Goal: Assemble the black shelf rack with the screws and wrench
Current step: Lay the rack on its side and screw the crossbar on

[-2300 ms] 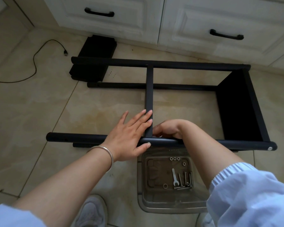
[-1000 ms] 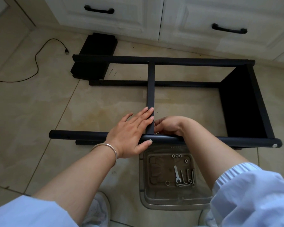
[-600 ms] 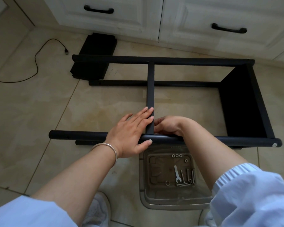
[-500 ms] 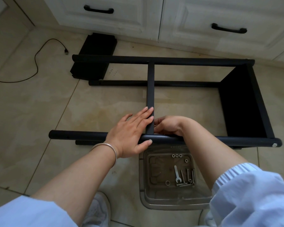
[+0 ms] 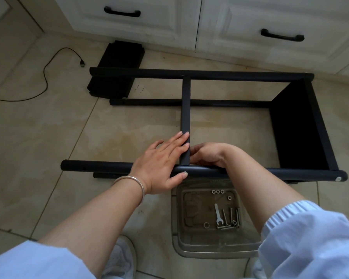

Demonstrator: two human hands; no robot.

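Observation:
The black shelf rack (image 5: 101,168) lies on its side on the tiled floor, with a closed black panel (image 5: 298,127) at its right end. A black crossbar (image 5: 185,109) runs from the far tube to the near tube. My left hand (image 5: 159,162) lies over the near tube, its straight fingers pressed against the crossbar's left side and the thumb on the tube's near face. My right hand (image 5: 210,156) reaches over the tube to the crossbar's right side at the joint with curled fingers; the fingertips are hidden. A small wrench (image 5: 218,215) and several screws (image 5: 231,218) lie in the clear tray (image 5: 216,252).
Stacked black shelf parts (image 5: 117,71) sit behind the rack's left end. A black cable (image 5: 45,77) trails across the floor at left. White cabinet drawers (image 5: 159,21) line the back. Three washers (image 5: 217,191) rest in the tray. My shoe (image 5: 121,260) is beside the tray.
Both hands have stayed at the joint of crossbar and near tube. Only the view has shifted slightly since the oldest frame.

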